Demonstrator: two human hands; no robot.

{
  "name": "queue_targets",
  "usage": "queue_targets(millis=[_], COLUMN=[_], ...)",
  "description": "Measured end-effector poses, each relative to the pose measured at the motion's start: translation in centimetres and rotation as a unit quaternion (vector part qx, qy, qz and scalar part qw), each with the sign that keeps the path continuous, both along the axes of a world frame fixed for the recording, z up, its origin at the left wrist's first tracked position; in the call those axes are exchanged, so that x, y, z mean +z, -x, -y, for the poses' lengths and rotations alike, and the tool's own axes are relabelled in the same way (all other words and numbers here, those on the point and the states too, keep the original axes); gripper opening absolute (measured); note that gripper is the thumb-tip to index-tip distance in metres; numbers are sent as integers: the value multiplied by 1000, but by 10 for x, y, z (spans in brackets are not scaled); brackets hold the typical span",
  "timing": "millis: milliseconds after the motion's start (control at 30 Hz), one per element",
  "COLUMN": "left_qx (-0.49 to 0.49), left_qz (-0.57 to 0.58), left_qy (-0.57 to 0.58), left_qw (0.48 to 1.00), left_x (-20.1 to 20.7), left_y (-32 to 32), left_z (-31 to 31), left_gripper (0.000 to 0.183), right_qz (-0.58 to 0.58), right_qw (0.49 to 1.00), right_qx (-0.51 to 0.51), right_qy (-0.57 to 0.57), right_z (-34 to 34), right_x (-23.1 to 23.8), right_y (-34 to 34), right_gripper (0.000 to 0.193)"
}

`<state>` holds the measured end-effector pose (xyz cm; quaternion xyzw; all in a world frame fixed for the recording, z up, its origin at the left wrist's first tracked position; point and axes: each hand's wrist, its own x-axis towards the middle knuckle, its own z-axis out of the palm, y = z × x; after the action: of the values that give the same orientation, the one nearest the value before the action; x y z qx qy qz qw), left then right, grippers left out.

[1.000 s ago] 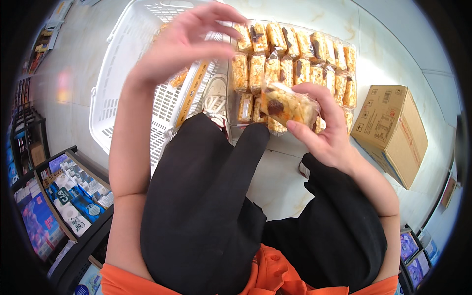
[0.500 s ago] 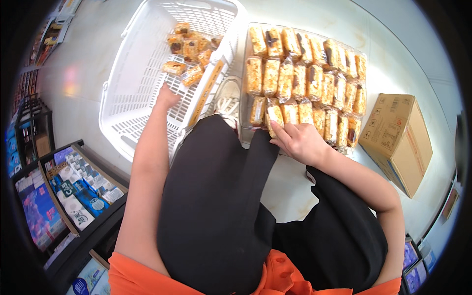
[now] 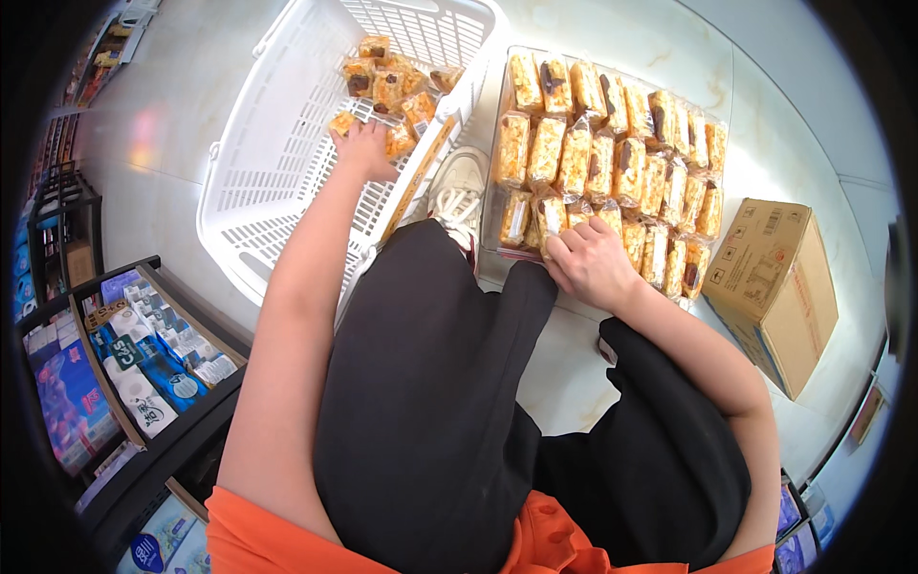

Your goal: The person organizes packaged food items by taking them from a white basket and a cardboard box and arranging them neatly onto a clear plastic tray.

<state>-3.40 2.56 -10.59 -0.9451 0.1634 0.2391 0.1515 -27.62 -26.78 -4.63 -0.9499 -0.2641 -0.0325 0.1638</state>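
Observation:
My left hand (image 3: 363,153) reaches into a white plastic basket (image 3: 234,182), its fingers apart over clear-wrapped pastry bars. One pastry bar (image 3: 341,122) lies at its fingertips, another (image 3: 400,142) beside the hand. More wrapped pastry bars (image 3: 387,88) lie loose at the basket's far end. To the right, a clear tray (image 3: 490,206) holds rows of similar pastry bars, golden with dark bits. My right hand (image 3: 595,265) is closed at its near row, with curled fingers against one wrapped pastry bar (image 3: 552,218). That hand partly hides the bars behind it.
A closed cardboard box (image 3: 770,287) stands on the floor right of the tray. My white shoe (image 3: 457,196) is between basket and tray. Shelves with packs of tissue paper (image 3: 153,344) line the left side.
My left hand has moved farther into the basket, from bare grid onto the pastry bars. My right hand stays at the near row, its fingers more curled. The whole view has shifted slightly.

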Motion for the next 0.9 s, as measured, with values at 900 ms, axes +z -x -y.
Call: queue_targets(millis=[900], left_qx=[271], left_qz=[-727], left_qy=[481], left_qw=[409], left_x=[147], left_y=[36], left_z=[96], left_gripper=[57], right_qz=[-1], right_qw=[918], right_qx=[-97], right_qy=[-384], right_z=[14], right_x=[98], right_y=[-17], right_gripper=[72])
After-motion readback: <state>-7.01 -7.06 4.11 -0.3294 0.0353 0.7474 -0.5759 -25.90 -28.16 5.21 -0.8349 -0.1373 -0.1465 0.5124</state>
